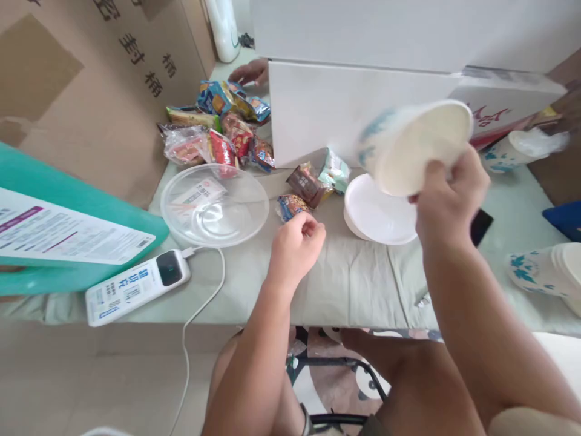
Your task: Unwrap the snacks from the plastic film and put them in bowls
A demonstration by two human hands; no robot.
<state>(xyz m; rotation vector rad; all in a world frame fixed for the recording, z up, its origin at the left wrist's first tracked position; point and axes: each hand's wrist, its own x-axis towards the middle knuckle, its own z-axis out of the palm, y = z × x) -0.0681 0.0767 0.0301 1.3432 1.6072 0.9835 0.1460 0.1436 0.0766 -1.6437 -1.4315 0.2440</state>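
Note:
In my right hand (451,188) is a white paper bowl (422,145) with a blue leaf pattern, tilted so its opening faces me; motion blurs it. It is above and partly in front of a white bowl (381,215) standing on the cloth-covered table. My left hand (299,239) is curled closed, with nothing visible in its fingers. Just beyond its knuckles lies a small blue snack packet (290,206). Beside that are a brown packet (306,183) and a pale green packet (334,171).
A clear plastic bowl (213,209) stands left, before several snack packets (227,130). Another person's hand (251,71) rests behind these. A white box (336,115) walls the back. A power bank (136,287) trails a cable. Paper bowls (544,272) are stacked at right.

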